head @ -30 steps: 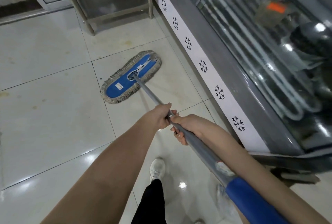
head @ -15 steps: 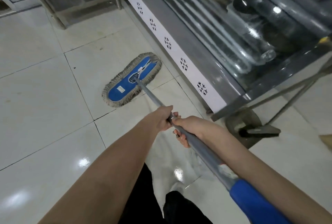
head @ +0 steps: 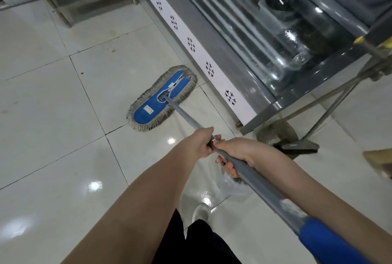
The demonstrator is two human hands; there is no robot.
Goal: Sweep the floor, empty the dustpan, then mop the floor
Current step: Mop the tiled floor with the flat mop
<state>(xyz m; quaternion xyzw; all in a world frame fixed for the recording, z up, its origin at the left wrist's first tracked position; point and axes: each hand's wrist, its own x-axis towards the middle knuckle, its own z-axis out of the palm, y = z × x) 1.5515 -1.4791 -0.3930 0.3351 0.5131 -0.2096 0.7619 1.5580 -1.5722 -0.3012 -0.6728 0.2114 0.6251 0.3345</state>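
Nearest the body, the pole [head: 261,183] ran alongside our right forearm, with a blue grip [head: 331,240] at its near end. Our right hand [head: 235,153] wrapped the pole, fingers [head: 226,165] curled closed beneath it. Just beyond and touching it, our left hand [head: 200,144] gripped the pole as well, closed tight around it. Farther out, the mop head [head: 161,98] lay flat on the floor [head: 63,115], its far tip near the cabinet [head: 233,51] base. We judged the mopping step to be in hand. The next stroke called for drawing the head along the cabinet base without striking it, both grips firm.
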